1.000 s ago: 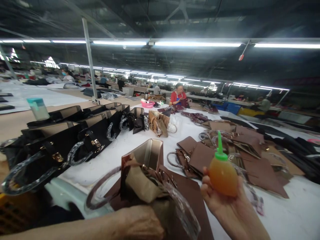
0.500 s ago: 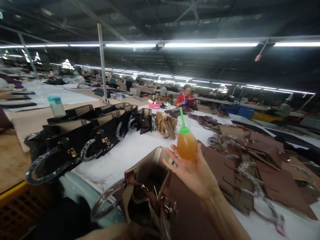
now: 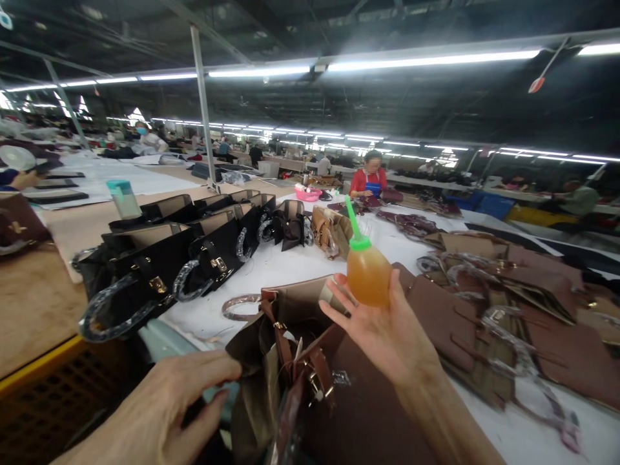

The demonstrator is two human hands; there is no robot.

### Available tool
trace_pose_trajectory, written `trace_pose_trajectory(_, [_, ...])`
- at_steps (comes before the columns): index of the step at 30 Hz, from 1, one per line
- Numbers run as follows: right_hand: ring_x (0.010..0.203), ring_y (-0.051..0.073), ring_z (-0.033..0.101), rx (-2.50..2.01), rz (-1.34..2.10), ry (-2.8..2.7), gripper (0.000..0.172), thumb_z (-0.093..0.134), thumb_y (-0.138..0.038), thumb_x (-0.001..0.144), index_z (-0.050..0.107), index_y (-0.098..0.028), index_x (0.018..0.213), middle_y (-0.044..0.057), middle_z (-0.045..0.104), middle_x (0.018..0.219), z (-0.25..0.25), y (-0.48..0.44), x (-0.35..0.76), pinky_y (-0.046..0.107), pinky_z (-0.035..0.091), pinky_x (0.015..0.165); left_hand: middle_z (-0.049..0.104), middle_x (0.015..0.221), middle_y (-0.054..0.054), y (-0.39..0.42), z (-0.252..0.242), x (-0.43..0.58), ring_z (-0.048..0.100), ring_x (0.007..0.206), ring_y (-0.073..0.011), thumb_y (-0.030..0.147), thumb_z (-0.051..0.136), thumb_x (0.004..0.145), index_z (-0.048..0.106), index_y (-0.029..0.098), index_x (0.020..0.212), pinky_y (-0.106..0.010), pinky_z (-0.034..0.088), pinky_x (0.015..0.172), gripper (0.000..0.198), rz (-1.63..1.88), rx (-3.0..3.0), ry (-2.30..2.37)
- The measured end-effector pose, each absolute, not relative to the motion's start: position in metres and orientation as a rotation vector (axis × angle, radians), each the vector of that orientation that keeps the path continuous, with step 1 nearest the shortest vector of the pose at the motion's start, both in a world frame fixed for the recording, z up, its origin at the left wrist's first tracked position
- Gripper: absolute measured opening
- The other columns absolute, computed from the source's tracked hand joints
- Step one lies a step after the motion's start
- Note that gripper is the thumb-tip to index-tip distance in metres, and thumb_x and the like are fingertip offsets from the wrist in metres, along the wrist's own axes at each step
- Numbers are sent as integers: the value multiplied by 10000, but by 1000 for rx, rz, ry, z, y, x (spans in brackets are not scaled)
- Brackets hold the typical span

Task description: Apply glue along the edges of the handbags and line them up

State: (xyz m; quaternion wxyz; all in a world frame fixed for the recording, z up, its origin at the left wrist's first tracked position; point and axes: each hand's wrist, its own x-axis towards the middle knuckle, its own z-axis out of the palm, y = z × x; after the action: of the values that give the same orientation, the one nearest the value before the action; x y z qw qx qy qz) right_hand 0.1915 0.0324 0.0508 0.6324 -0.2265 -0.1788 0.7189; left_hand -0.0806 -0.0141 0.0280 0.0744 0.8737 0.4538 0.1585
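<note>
My right hand (image 3: 382, 323) holds up a squeeze bottle (image 3: 369, 274) of amber liquid with a green cap and a tilted green spout. The bottle rests against the palm and thumb, while some fingers stretch out to the left. Below it, a brown handbag (image 3: 310, 361) leans with its mouth open, its lining, gold buckle and wrapped handle showing. My left hand (image 3: 179, 394) is at the left edge of that bag, thumb and fingers apart, fingertips close to the lining. Whether they touch the lining is hard to tell.
Black handbags (image 3: 165, 258) with plastic-wrapped handles line the left of the white table (image 3: 217, 310). Flat brown bag pieces (image 3: 523, 310) are heaped on the right. A yellow crate (image 3: 62, 387) sits lower left. A co-worker in red (image 3: 369, 177) is across the table near a pink basket (image 3: 308, 193).
My left hand has come into view at the bag's left side. The bag's mouth and handle have shifted. My right hand still holds the bottle, and the view has turned slightly.
</note>
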Motion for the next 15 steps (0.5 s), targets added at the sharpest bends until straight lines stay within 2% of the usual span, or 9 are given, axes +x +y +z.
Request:
trace_pose_trajectory(2, [1234,305,422,-516,1648,-405,480,479,-607,832,696,-188,919,132,667,993,51,33,190,575,323,981,641,1095,-72,-18,41,-47,572,1004,-238,304,415,843,584,259,1104,-353,477,853,315,699,2673,1279])
trace_pose_trajectory(4, [1235,297,423,-524,1647,-404,477,483,-610,829,695,-194,928,129,660,1018,52,31,191,557,326,986,584,1192,-110,-14,48,-10,510,1098,-278,356,470,835,552,209,1147,-437,405,959,354,724,2676,1265])
trace_pose_trajectory(7, [1221,298,440,-572,1622,-381,484,480,-619,824,692,-201,944,138,644,1076,54,26,194,570,333,974,643,992,-96,0,51,30,571,944,-270,300,491,845,608,170,932,-430,449,852,196,325,2525,1355])
trace_pose_trajectory(9, [1209,310,453,-597,1607,-355,480,482,-621,822,696,-207,937,142,639,1096,56,21,198,593,337,958,656,866,-62,8,50,37,602,832,-239,245,455,867,602,175,808,-373,464,755,174,172,2424,1353])
trace_pose_trajectory(12, [1190,335,471,-603,1611,-349,472,501,-622,809,698,-220,960,148,637,1116,63,13,203,613,348,935,652,807,-20,16,48,25,597,783,-187,217,430,889,571,185,742,-298,434,709,206,264,2421,1203])
trace_pose_trajectory(15, [1190,352,469,-603,1596,-409,496,509,-633,796,681,-228,1025,162,634,1124,72,7,207,608,367,914,630,778,4,22,50,8,546,744,-153,194,396,906,551,191,747,-295,391,752,222,381,2597,923])
